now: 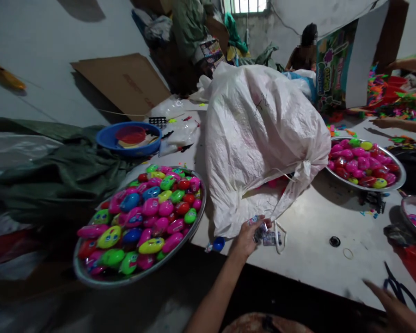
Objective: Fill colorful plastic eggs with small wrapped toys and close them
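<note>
By the sack, half-curled left hand grasps shiny wrapping; right hand, grip unclear

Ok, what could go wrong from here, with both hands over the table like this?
The right hand is close beside the scissors, so a careless sweep might knock them or nick a finger.

The heaped metal bowl on the left seems to overhang the table edge; a bump could tip it or spill eggs.

A loose blue egg sits near the edge, by the left hand, and could get nudged off.
</note>
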A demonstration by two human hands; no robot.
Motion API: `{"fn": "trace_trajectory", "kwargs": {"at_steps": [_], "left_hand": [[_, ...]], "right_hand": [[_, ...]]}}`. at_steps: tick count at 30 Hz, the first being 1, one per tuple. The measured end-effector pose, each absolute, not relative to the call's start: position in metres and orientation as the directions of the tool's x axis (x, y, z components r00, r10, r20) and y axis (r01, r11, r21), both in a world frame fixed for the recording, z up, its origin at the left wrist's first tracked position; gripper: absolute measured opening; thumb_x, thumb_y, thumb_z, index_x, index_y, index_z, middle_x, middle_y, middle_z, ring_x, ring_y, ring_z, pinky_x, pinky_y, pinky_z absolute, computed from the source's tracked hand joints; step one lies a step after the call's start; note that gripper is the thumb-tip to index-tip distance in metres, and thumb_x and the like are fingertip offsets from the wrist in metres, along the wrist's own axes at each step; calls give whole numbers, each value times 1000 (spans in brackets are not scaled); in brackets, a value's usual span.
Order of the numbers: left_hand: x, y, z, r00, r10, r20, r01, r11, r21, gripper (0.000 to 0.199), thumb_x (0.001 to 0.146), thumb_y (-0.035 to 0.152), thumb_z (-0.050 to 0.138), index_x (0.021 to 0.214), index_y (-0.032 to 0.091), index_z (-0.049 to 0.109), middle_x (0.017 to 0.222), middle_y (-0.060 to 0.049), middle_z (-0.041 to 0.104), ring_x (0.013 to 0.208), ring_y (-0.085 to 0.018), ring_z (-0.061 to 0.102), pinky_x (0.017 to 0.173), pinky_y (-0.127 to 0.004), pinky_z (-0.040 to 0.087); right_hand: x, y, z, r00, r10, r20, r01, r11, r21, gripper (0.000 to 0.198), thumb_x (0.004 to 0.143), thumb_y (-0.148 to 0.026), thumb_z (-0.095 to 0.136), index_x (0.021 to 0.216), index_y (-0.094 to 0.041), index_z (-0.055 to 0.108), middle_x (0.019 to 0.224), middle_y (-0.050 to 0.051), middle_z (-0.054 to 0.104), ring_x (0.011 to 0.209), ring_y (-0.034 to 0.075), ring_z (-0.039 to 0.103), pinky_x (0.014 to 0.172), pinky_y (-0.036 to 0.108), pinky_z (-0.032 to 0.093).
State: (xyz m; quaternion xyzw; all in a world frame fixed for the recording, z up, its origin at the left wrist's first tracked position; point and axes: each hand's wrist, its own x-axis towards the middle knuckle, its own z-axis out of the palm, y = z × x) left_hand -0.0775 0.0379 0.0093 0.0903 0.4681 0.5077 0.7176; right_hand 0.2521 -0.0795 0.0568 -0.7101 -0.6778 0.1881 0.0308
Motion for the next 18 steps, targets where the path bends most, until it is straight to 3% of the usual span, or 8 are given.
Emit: {"fn": "trace_trajectory", "kwargs": {"at_steps": [3, 8, 13, 18], "left_hand": [[-77, 38, 9, -88, 837, -539, -577, 399, 713, 32, 53, 24, 77, 79, 12, 62, 67, -7, 67, 58, -16, 61, 57, -27, 47], [-80, 29, 6, -275, 844, -460, -451, 309, 837, 32, 45, 27, 81, 62, 14, 57, 54, 1, 59, 47, -11, 53, 48, -22, 40], [-97, 28, 4, -338, 805, -487, -430, 328, 841, 26, 42, 19, 79, 53, 14, 56, 46, 4, 52, 43, -9, 48, 45, -21, 37], [-97, 35, 8, -281, 787, -549, -489, 375, 788, 23, 45, 13, 73, 67, 12, 69, 54, -1, 61, 50, -12, 54, 50, -23, 41]], "right_hand": [[188, 20, 50, -219, 972, -89, 879, 157, -450, 42, 79, -44, 47, 112, -21, 55, 95, 9, 64, 67, 19, 62, 61, 28, 46], [62, 179, 34, -216, 976, -24, 921, 196, -337, 23, 83, -18, 42, 95, -10, 59, 97, 16, 61, 88, 23, 58, 72, 29, 40], [39, 197, 12, -230, 973, -25, 912, 207, -355, 25, 83, -12, 41, 103, -8, 55, 104, 20, 58, 100, 27, 53, 79, 32, 35], [62, 169, -3, -244, 967, -73, 877, 188, -442, 29, 67, -15, 61, 96, -13, 55, 109, 17, 55, 93, 27, 57, 74, 32, 38]]}}
